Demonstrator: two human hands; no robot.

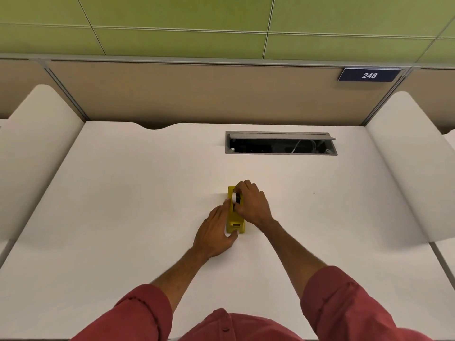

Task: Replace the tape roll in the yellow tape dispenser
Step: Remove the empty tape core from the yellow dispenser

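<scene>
A yellow tape dispenser (pixel 234 219) lies on the white desk (pixel 123 205), its long side pointing away from me. My left hand (pixel 214 233) clasps its near left side, thumb at the front end. My right hand (pixel 251 202) reaches over from the right, and its fingers pinch the white tape roll (pixel 234 196) with a dark core that sits in the dispenser's far half. The fingers hide part of the roll.
An open cable hatch (pixel 280 143) with a grey frame is sunk into the desk at the back right. White side dividers (pixel 37 153) stand left and right. A beige partition with a blue sign "248" (pixel 369 75) closes the back.
</scene>
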